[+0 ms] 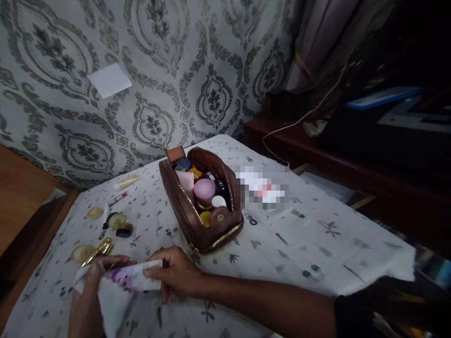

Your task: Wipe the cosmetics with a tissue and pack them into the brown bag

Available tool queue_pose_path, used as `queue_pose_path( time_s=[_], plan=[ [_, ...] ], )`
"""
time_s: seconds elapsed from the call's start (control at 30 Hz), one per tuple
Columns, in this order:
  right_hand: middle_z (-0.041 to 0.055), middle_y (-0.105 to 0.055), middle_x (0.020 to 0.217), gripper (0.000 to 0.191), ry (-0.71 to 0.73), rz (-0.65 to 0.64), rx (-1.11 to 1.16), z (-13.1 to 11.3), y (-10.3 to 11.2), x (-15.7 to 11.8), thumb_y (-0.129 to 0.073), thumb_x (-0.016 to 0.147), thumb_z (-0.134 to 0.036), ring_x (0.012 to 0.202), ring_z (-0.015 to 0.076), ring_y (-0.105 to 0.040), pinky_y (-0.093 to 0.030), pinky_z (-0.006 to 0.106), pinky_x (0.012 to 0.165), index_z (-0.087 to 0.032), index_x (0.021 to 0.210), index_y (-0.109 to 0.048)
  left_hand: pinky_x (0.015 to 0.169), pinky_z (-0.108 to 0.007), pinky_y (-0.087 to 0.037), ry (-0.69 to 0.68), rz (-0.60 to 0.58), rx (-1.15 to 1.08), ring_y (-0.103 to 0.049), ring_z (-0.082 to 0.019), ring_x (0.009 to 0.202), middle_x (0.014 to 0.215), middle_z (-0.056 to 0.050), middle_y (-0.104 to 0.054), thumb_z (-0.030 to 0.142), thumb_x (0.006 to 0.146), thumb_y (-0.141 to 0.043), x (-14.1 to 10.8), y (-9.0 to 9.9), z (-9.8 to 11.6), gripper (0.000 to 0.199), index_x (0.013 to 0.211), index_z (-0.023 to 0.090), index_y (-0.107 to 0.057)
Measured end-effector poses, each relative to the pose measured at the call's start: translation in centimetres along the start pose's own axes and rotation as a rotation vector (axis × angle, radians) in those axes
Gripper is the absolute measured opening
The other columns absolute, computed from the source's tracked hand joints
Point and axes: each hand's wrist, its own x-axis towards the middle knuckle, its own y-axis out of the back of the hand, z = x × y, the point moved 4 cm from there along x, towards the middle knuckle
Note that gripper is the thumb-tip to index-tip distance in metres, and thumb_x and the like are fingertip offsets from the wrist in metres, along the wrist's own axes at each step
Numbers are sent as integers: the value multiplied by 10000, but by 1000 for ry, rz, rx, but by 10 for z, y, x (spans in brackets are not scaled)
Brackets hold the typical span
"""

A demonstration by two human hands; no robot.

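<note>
At the table's near left, my right hand (178, 272) pinches one end of a white tube (137, 278) with a purple cartoon print. My left hand (86, 286) is closed around a white cloth or tissue (114, 300) at the tube's other end. That end is hidden by the cloth and fingers. Just beyond my left hand lie gold-coloured tubes (100, 251) and a round beige container (82, 253). An unzipped brown toiletry bag (183, 213) stands beyond my right hand, filled with several items, among them a pink round-lidded jar (204, 191).
On the table's left side lie a dark-lidded jar (124, 229), a small yellowish container (94, 213) and a pale yellow tube (127, 181). A blurred-out item (262, 188) lies right of the bag. The patterned wall (155, 126) stands behind; a white cable (306, 115) hangs at right.
</note>
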Motion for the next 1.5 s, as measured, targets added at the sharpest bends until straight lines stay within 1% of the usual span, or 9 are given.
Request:
queue_pose_path(
  time_s=[0.13,0.3,0.6,0.73,0.83,0.93,1.07,1.3,1.5],
  plan=[
    [-89,-520,369,585,-79,-30,108,4,1,5,-746,610,-709,284,75,-453,-318,170,340,-174,737,-548,819,-380,-475,-269,45,389,-634,-274,919,947,-65,-718,612,830,-535,-9,0,22,442,878,204,-698],
    [-83,-544,386,575,-121,-35,154,9,4,8,-773,601,-675,298,74,-480,-312,178,357,-162,741,-552,760,-342,-472,-509,81,509,-632,-235,821,831,-42,-695,492,794,-627,-8,-6,30,292,839,209,-677],
    [-46,-653,593,522,-89,-135,291,-3,-2,5,-897,542,-455,455,86,-607,-423,180,445,-129,834,-613,501,-248,-428,-122,198,138,-530,-147,542,612,2,-595,575,850,-560,8,-14,12,421,730,175,-619],
    [-31,-657,678,518,-35,-180,284,-8,-4,4,-849,635,-472,523,100,-646,-472,195,492,-119,943,-629,679,-296,-517,-268,111,228,-628,-185,715,791,-49,-678,529,907,-503,11,-22,21,402,857,161,-659],
    [-43,-631,705,535,3,-183,217,-10,-6,2,-817,673,-501,554,108,-652,-498,212,518,-126,1004,-625,990,-429,-477,-429,64,372,-639,-259,1067,1102,-115,-692,463,930,-482,6,-29,29,380,1069,165,-673],
    [-42,-620,688,511,29,-140,126,-10,-6,1,-770,727,-486,556,108,-636,-500,220,527,-124,1060,-629,1166,-492,-300,-530,16,528,-428,-303,1389,1475,-140,-474,386,935,-503,-4,-37,30,376,1228,200,-647],
    [-39,-611,614,380,42,-92,-20,-9,-5,0,-677,813,-361,527,106,-594,-485,217,520,-124,1108,-641,1166,-524,-290,-557,-36,663,-296,-337,1469,1599,-121,-296,334,932,-526,-16,-45,23,404,1318,241,-605],
    [-19,-572,715,418,51,-99,-185,-12,-6,-3,-577,868,-318,526,84,-560,-419,184,484,-126,1236,-632,906,-380,-488,-384,1,468,-640,-246,967,980,-92,-686,383,910,-507,-2,-28,25,295,1034,165,-664],
    [-9,-556,713,452,193,-68,-433,-22,-7,-9,-481,949,-360,531,87,-521,-388,196,510,-122,1307,-619,454,-216,-384,89,100,-128,-499,-113,489,598,23,-595,500,706,-689,12,-15,15,369,818,152,-640]
  ],
)
